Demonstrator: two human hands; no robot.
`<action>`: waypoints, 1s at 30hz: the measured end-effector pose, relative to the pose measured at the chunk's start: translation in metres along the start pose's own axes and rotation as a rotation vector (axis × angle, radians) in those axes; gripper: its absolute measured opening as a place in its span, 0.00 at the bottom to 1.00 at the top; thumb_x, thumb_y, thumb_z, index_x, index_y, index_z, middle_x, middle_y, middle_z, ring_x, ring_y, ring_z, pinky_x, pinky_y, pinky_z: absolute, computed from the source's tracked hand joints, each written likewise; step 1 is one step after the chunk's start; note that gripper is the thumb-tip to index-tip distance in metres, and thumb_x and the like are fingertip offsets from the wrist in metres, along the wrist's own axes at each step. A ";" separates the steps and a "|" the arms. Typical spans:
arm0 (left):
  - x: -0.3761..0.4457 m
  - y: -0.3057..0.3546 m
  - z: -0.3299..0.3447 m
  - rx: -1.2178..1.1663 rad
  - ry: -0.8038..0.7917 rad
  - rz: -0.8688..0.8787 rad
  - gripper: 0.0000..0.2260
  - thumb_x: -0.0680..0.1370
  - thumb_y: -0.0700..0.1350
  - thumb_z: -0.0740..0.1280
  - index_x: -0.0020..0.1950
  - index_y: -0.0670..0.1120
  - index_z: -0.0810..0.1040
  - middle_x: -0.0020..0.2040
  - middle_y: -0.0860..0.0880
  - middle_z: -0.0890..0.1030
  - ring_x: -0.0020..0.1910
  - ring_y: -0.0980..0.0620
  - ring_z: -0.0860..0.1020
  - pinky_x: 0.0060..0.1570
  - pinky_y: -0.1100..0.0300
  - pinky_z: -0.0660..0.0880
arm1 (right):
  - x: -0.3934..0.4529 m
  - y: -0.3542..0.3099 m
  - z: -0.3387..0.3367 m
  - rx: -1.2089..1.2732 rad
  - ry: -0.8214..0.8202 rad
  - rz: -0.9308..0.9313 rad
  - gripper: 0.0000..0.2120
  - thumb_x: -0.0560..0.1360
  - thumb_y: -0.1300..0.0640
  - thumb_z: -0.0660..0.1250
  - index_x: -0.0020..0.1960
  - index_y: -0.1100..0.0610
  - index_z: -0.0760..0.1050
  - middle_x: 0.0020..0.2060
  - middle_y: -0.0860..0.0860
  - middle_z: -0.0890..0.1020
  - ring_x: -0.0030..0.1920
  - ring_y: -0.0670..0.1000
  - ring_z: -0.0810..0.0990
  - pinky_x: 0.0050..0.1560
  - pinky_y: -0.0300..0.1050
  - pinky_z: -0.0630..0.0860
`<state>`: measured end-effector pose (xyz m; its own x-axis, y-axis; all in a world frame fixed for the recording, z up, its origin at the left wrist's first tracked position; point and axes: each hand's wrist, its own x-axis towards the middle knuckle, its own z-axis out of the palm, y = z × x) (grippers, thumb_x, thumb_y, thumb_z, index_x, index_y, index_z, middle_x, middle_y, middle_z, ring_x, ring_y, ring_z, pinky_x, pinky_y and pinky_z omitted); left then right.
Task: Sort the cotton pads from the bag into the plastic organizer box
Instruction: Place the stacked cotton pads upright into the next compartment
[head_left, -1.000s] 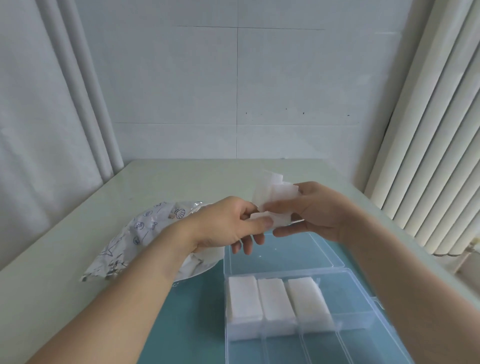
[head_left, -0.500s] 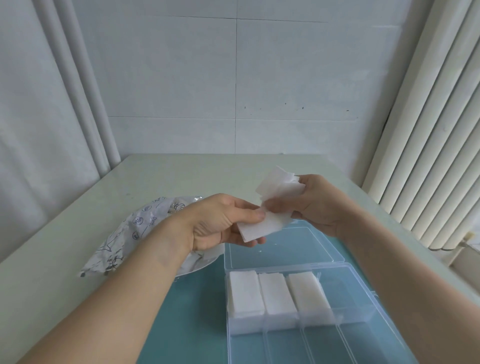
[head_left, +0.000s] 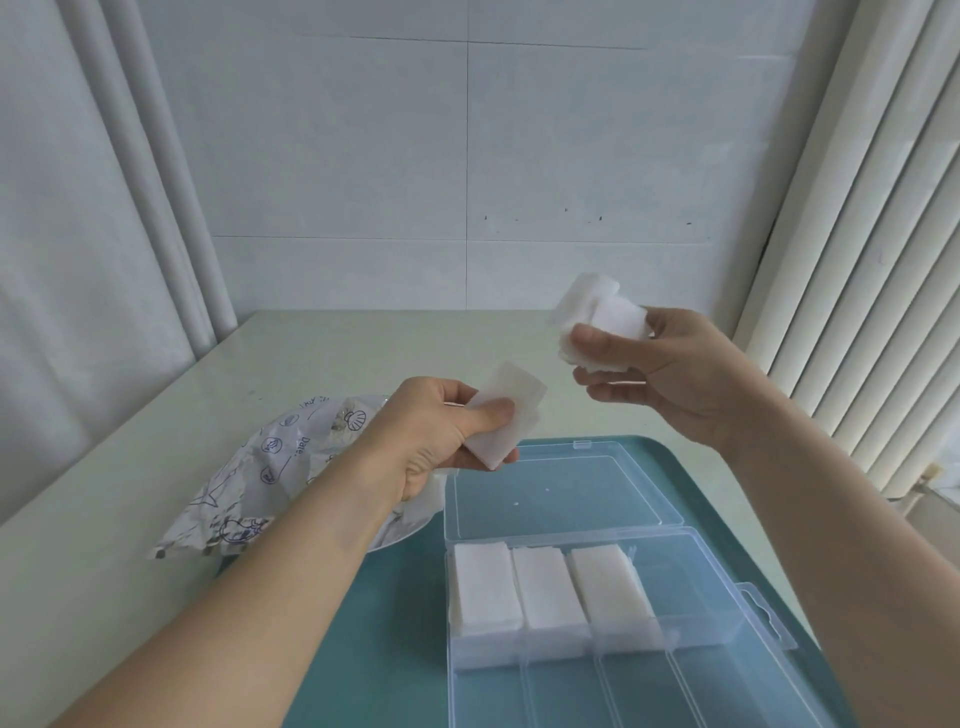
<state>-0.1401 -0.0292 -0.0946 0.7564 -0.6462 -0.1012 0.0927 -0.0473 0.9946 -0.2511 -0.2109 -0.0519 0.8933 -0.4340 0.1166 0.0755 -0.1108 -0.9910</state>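
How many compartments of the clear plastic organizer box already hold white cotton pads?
3: the left, middle and right stacks, side by side in the clear plastic organizer box's far row.

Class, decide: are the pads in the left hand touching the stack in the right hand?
Apart. The head view shows bare table between the left hand's pads and the right hand's stack.

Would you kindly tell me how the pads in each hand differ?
The left hand pinches a thin flat few pads, low by the bag. The right hand grips a thicker, fanned bunch, held higher. Both are white and rectangular.
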 end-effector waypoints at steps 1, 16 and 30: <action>0.001 -0.001 0.001 -0.015 0.024 0.009 0.10 0.74 0.39 0.74 0.49 0.36 0.76 0.42 0.36 0.84 0.36 0.42 0.85 0.34 0.55 0.83 | -0.002 -0.002 0.002 -0.014 -0.063 0.019 0.16 0.70 0.52 0.73 0.52 0.62 0.81 0.39 0.54 0.86 0.37 0.49 0.84 0.40 0.42 0.81; -0.002 0.010 0.010 -0.195 -0.057 0.040 0.13 0.83 0.47 0.62 0.54 0.38 0.81 0.48 0.39 0.85 0.43 0.43 0.84 0.41 0.51 0.83 | -0.002 0.015 0.024 -0.297 0.045 0.069 0.23 0.68 0.52 0.80 0.53 0.66 0.76 0.36 0.60 0.86 0.32 0.55 0.84 0.37 0.48 0.80; 0.000 0.006 0.005 -0.138 0.066 0.098 0.09 0.82 0.32 0.59 0.55 0.34 0.78 0.48 0.35 0.84 0.41 0.41 0.85 0.41 0.52 0.83 | -0.005 0.002 0.015 -0.053 -0.074 0.094 0.18 0.69 0.57 0.75 0.55 0.65 0.80 0.44 0.63 0.85 0.39 0.57 0.84 0.37 0.41 0.82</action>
<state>-0.1429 -0.0338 -0.0888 0.8068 -0.5908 -0.0098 0.1006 0.1211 0.9875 -0.2490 -0.1959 -0.0558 0.9257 -0.3778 0.0165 -0.0318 -0.1212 -0.9921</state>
